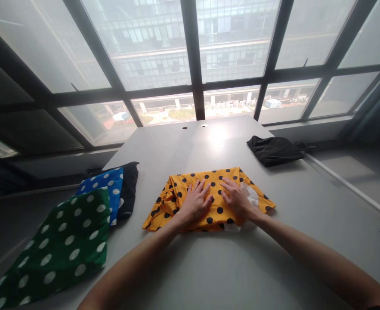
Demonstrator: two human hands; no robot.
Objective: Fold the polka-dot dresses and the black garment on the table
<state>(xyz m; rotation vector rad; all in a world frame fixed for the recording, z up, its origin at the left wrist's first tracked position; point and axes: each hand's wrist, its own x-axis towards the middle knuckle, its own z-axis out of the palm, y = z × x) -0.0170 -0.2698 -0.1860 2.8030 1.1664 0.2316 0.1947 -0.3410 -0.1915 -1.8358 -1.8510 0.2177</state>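
A yellow cloth with black dots (pixel 164 211) lies partly folded in front of me, its lower corners flaring out left and right. My left hand (pixel 196 201) rests flat on its middle, fingers spread. To the right, my right hand (pixel 236 198) also presses on the cloth with its fingers extended and apart. A white patch (pixel 250 194) shows beside my right wrist, on or under the cloth; I cannot tell which. Whether the cloth is a garment is unclear from its folded shape.
On the left, a green cloth with white dots (pixel 69 234) overlaps a blue dotted cloth (pixel 112 185) and a black one (pixel 131 189), hanging over the table's edge. A crumpled black cloth (pixel 273 150) lies at the right edge of the grey table (pixel 164 146). Large windows stand behind.
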